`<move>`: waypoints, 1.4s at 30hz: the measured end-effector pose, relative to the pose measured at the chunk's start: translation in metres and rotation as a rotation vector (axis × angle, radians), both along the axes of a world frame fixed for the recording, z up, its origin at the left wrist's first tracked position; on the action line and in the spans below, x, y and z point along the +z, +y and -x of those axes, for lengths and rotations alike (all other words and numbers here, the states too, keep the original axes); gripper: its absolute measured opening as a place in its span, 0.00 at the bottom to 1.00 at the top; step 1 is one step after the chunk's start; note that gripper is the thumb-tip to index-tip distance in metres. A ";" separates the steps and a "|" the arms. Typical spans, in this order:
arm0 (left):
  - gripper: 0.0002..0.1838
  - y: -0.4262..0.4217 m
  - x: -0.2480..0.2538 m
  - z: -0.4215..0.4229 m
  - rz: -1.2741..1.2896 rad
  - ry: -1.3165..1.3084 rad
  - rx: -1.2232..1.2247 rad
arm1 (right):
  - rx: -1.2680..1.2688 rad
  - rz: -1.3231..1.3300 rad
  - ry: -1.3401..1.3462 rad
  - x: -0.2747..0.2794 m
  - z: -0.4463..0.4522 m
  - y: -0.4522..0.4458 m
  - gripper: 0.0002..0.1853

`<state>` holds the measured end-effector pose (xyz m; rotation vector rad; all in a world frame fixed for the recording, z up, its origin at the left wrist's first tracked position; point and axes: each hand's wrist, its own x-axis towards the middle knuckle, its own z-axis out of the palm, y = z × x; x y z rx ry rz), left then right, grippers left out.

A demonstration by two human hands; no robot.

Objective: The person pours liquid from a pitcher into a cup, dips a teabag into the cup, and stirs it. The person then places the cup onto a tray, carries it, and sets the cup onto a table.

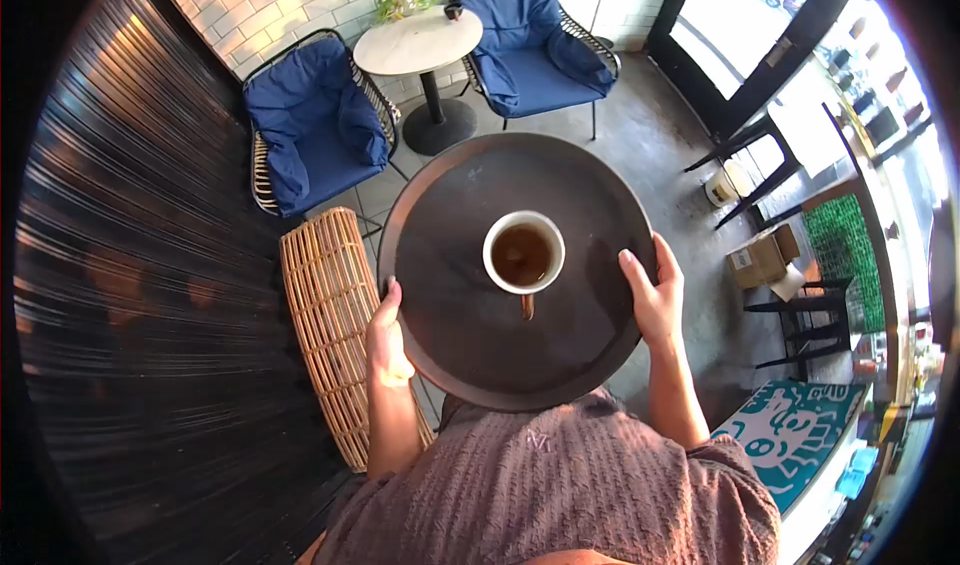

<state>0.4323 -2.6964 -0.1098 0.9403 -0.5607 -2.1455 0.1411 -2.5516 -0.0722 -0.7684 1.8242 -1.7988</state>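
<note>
A round dark brown tray (460,335) is held level in front of my body. My left hand (388,337) grips its left rim, thumb on the edge and the other fingers hidden underneath. On the opposite rim, my right hand (658,290) has its thumb over the top and fingers around the edge. Near the tray's middle stands an upright white cup (525,283) with brown liquid (521,255) inside. Its brownish handle (528,308) points toward me. Neither hand touches the cup.
Ahead is a round white table (415,47) with a plant (402,0), between two blue-cushioned chairs (318,115) (540,55). A rattan bench (325,335) lies left. Rightward are a glass door (740,40), dark stools (765,150), a cardboard box (765,257) and a bucket (727,185).
</note>
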 end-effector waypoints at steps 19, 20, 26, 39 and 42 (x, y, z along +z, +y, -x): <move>0.24 -0.293 -0.003 0.125 -0.015 0.304 0.250 | 0.553 -0.120 0.288 0.035 0.110 -0.380 0.10; 0.25 -0.303 0.000 0.136 -0.008 0.311 0.254 | 0.622 -0.083 0.330 0.038 0.116 -0.397 0.10; 0.26 -0.358 0.015 0.186 -0.027 0.334 0.353 | 1.014 -0.097 0.130 0.045 0.160 -0.491 0.09; 0.26 -0.507 -0.027 0.180 -0.138 0.307 0.411 | 0.976 -0.220 0.019 0.014 0.120 -0.642 0.10; 0.25 -0.550 -0.035 0.154 -0.162 0.355 0.408 | 0.892 -0.180 -0.113 0.000 0.098 -0.679 0.10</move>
